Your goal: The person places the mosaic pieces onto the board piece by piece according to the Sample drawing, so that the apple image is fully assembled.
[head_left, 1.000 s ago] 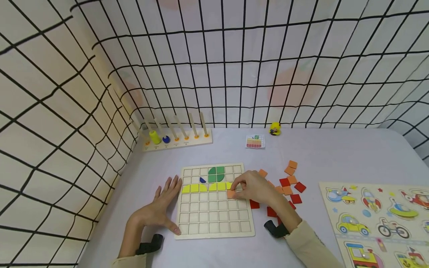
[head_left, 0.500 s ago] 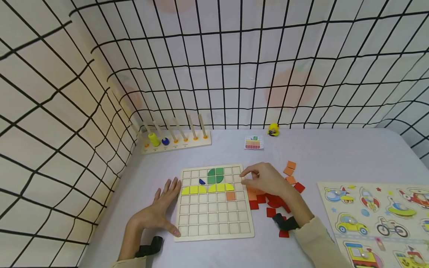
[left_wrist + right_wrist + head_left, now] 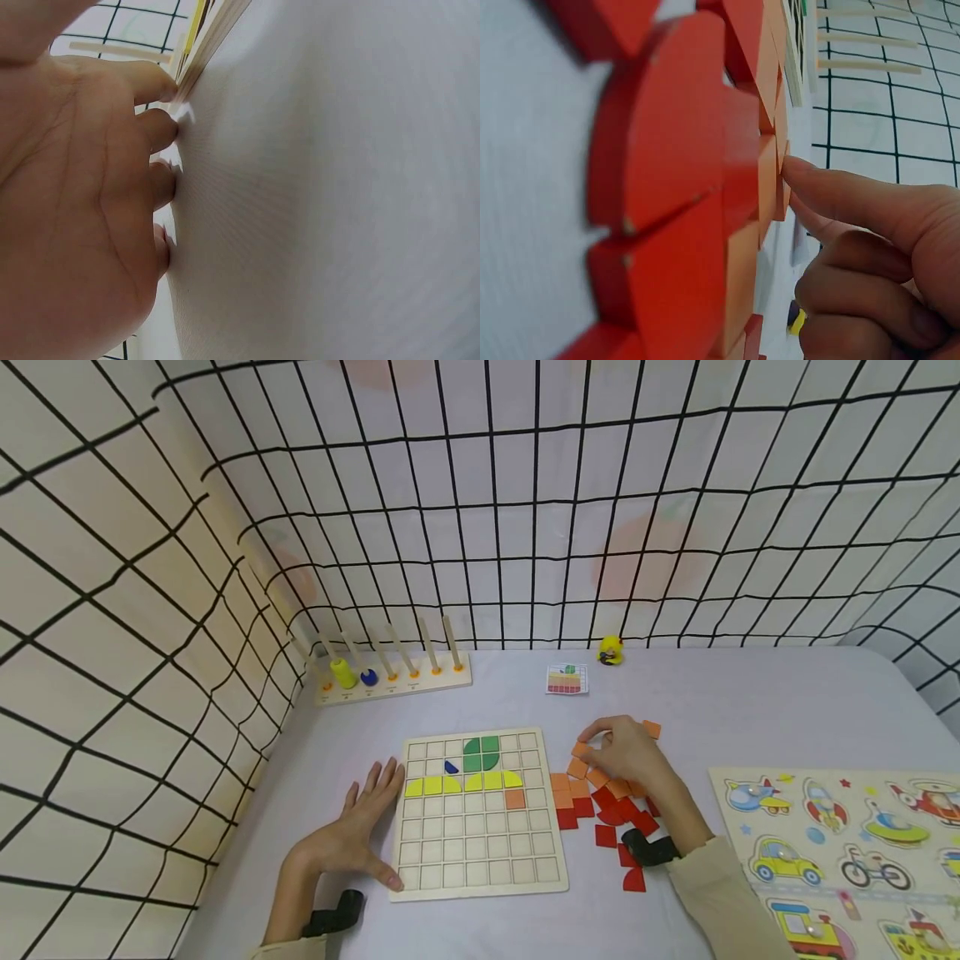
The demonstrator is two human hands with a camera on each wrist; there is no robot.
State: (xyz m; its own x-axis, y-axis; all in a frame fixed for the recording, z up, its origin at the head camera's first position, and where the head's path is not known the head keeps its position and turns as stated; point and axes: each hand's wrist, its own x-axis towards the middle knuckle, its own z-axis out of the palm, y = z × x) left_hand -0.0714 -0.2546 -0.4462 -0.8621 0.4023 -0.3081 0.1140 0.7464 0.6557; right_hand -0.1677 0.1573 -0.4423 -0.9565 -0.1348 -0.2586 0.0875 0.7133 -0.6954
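Right hand (image 3: 628, 750): thumb and index finger pinch an orange square tile (image 3: 581, 749) lying just off the wooden grid board's upper right side; right wrist view has the index fingertip on it, other fingers folded in. Left hand (image 3: 352, 837): grasping nothing, fingers spread, index fingertip and thumb touching the left edge of the wooden grid board (image 3: 480, 847), thumb near its lower corner.

On the board: four green pieces (image 3: 482, 754) grouped in the upper rows, small blue piece (image 3: 451, 767) just left of them, yellow pieces (image 3: 492, 780) below in one row, two sets of three with a gap between. One placed orange tile (image 3: 515, 798) sits in a cell right under the yellow row's right end.

Right of the board: loose orange tiles (image 3: 562, 799) near its edge, mixed with red pieces (image 3: 607, 836), some square, some with a rounded side; a few touch or overlap. Farther right of the board, a vehicle puzzle (image 3: 832, 860), partly cut off by the picture edge.

Beyond the board: small picture card (image 3: 567, 679) lying on the surface (image 3: 480, 935), yellow toy duck (image 3: 611, 651) past it to the right. Beyond the board's upper left, a peg stand (image 3: 393, 683) with upright rods, a yellow-green piece and a blue one on it.
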